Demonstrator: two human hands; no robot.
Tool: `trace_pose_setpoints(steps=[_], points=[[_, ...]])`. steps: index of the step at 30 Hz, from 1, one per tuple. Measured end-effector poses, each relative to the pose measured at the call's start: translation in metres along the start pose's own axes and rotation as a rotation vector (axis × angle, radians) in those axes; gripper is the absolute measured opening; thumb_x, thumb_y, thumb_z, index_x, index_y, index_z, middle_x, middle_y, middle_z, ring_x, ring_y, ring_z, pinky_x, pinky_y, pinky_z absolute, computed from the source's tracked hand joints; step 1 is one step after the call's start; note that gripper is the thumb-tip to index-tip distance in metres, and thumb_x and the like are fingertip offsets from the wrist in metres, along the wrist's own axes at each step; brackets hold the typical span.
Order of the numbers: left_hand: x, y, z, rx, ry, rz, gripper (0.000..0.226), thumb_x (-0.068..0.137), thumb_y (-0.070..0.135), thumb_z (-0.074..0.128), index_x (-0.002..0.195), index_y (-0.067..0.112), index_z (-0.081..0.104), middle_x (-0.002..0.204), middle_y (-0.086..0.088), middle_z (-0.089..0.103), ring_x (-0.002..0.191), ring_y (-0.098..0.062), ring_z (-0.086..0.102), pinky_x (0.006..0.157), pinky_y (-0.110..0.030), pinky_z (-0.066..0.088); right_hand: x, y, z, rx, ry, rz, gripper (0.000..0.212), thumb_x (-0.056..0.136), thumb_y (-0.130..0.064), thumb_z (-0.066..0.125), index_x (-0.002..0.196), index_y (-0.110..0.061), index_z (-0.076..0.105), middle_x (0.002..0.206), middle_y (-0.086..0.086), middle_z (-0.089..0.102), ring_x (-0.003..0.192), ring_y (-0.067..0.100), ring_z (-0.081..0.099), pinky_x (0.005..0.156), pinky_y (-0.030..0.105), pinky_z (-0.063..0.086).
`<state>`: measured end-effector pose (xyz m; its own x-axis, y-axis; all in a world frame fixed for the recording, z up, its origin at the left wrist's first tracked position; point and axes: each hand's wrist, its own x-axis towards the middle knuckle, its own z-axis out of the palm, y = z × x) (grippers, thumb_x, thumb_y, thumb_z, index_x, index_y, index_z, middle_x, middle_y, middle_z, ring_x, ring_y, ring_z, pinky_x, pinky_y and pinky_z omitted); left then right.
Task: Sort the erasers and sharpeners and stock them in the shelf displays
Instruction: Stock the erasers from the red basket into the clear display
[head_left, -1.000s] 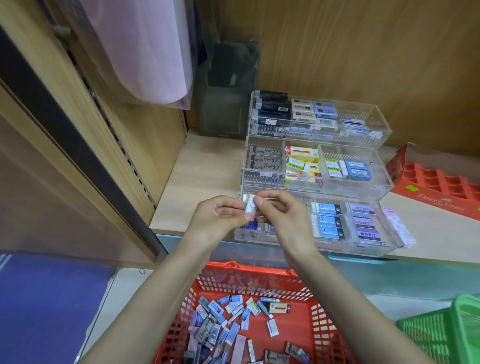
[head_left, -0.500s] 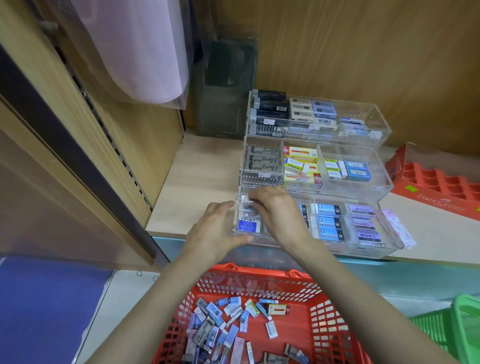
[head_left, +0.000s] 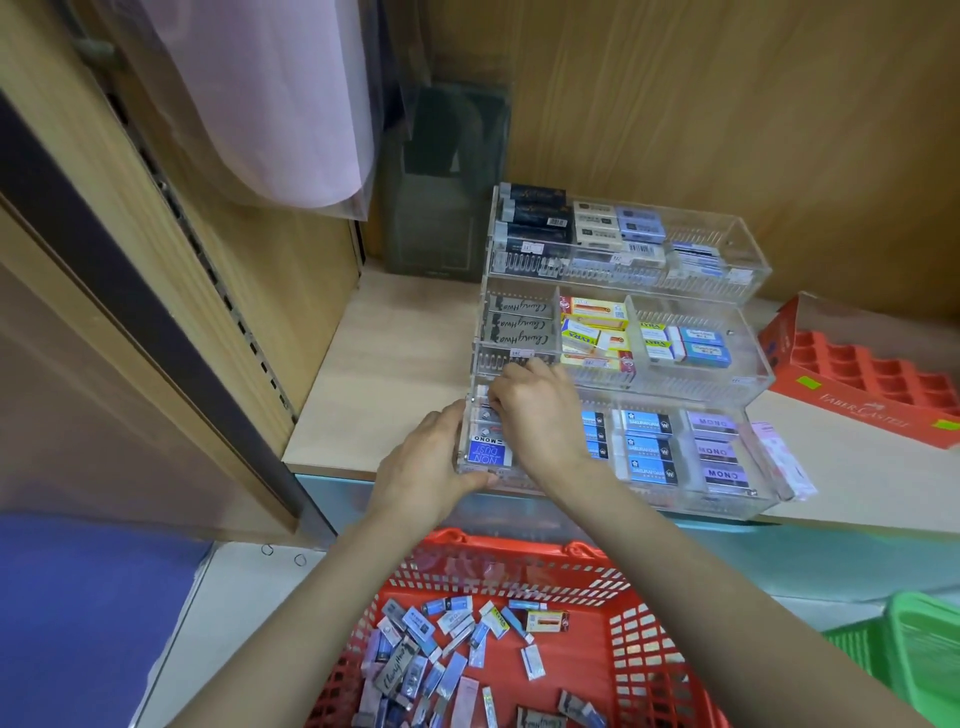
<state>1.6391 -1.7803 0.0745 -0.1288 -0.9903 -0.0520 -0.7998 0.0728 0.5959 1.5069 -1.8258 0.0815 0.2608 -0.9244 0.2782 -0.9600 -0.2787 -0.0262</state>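
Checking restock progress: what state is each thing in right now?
Display: three tiers, partly stocked.
Red basket: loose erasers, jumbled.
Red tray: cells empty.
Green basket: contents out of view.
Left hand: flat against display's front-left corner.
Right hand: fingers curled into front-left compartment; grip hidden.

Bare forearms, left hand (head_left: 431, 465), right hand (head_left: 540, 415)
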Motion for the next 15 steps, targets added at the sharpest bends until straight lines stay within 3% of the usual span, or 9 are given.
trace_pose_setpoints(steps=[3, 5, 8, 12, 15], points=[[0.002, 0.0, -0.003, -0.008, -0.054, -0.001, 0.086, 0.069, 0.041, 0.079, 0.14, 0.031, 0.032, 0.127, 0.003, 0.047, 0.116, -0.017, 0.052, 0.089, -0.036, 0.047, -0.009, 0.01, -0.008, 0.215, 0.048, -0.088, 0.011, 0.066, -0.017, 0.07, 0.058, -0.015, 0.064, 0.061, 0.0, 0.062, 0.066, 0.027, 0.056, 0.062, 0.029, 0.048], [0.003, 0.003, -0.005, -0.062, -0.085, 0.038, 0.099, 0.064, 0.043, 0.082, 0.144, 0.031, 0.024, 0.133, 0.002, 0.038, 0.124, -0.018, 0.044, 0.096, -0.039, 0.044, -0.019, 0.022, -0.026, 0.349, 0.171, -0.024, 0.019, 0.083, -0.024, 0.054, 0.075, -0.013, 0.068, 0.072, 0.003, 0.066, 0.073, 0.028, 0.059, 0.062, 0.032, 0.05], [0.006, 0.011, -0.008, -0.103, 0.008, 0.164, 0.101, 0.065, 0.04, 0.082, 0.147, 0.025, 0.024, 0.146, 0.0, 0.026, 0.135, -0.017, 0.032, 0.112, -0.031, 0.029, -0.016, 0.05, -0.055, 0.424, 0.288, 0.177, 0.019, 0.089, -0.023, 0.054, 0.094, -0.011, 0.067, 0.091, 0.005, 0.068, 0.088, 0.028, 0.057, 0.072, 0.033, 0.041], [0.009, 0.021, -0.006, 0.027, 0.172, 0.377, 0.084, 0.077, 0.058, 0.057, 0.146, 0.02, 0.03, 0.154, 0.006, 0.016, 0.141, -0.012, 0.015, 0.112, -0.024, 0.014, 0.017, 0.09, -0.06, 0.216, -0.034, 0.26, 0.03, 0.09, -0.027, 0.059, 0.116, -0.012, 0.062, 0.114, 0.008, 0.065, 0.112, 0.03, 0.045, 0.091, 0.036, 0.037], [0.019, 0.022, -0.002, 0.071, 0.212, 0.427, 0.075, 0.082, 0.061, 0.04, 0.145, 0.022, 0.033, 0.153, 0.008, 0.019, 0.142, -0.012, 0.012, 0.112, -0.03, 0.015, 0.031, 0.092, -0.05, 0.148, -0.163, 0.271, 0.028, 0.088, -0.035, 0.061, 0.109, -0.017, 0.065, 0.107, 0.006, 0.068, 0.111, 0.029, 0.045, 0.085, 0.036, 0.035]])
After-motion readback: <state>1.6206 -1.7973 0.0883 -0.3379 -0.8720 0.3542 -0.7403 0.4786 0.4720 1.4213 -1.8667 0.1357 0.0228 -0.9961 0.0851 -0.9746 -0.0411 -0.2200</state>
